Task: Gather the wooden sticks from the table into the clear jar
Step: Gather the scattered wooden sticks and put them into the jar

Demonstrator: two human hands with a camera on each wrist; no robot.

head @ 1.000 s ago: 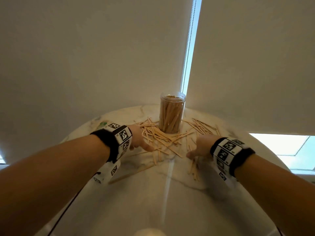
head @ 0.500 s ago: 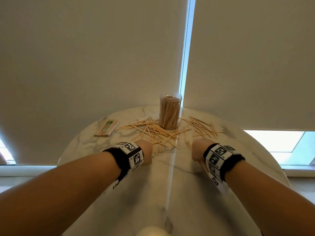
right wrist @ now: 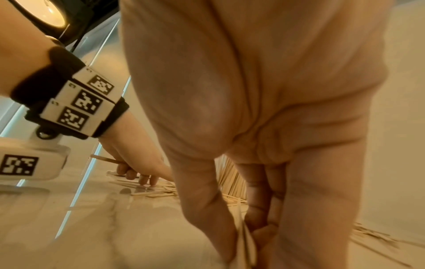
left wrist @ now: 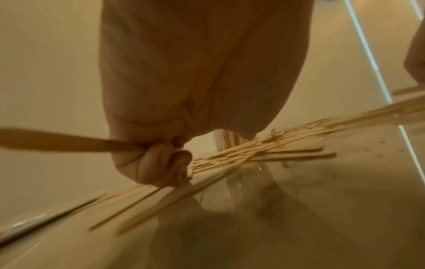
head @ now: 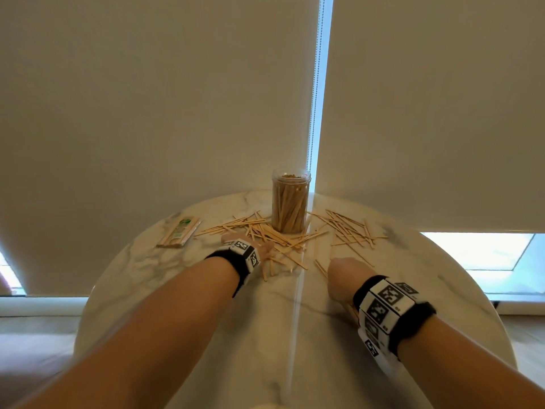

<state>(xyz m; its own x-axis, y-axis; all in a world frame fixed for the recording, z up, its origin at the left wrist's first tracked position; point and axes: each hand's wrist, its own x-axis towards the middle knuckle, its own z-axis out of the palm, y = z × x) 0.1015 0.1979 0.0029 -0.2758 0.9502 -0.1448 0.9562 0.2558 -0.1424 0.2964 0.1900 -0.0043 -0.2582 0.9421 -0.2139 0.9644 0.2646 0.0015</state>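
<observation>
I saw a stick packet (head: 179,233) far left of the clear jar (head: 290,202). My left hand (left wrist: 165,163) pinched one wooden stick (left wrist: 69,143) just left-front of the jar. Loose wooden sticks (head: 283,240) lay around its base. My right hand (right wrist: 253,209), right-front, pinched several sticks.

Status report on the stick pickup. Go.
Left hand grips one stick; right hand pinches a few sticks. Clear jar upright, nearly full. Loose sticks ringing its base; nothing blocking.
</observation>
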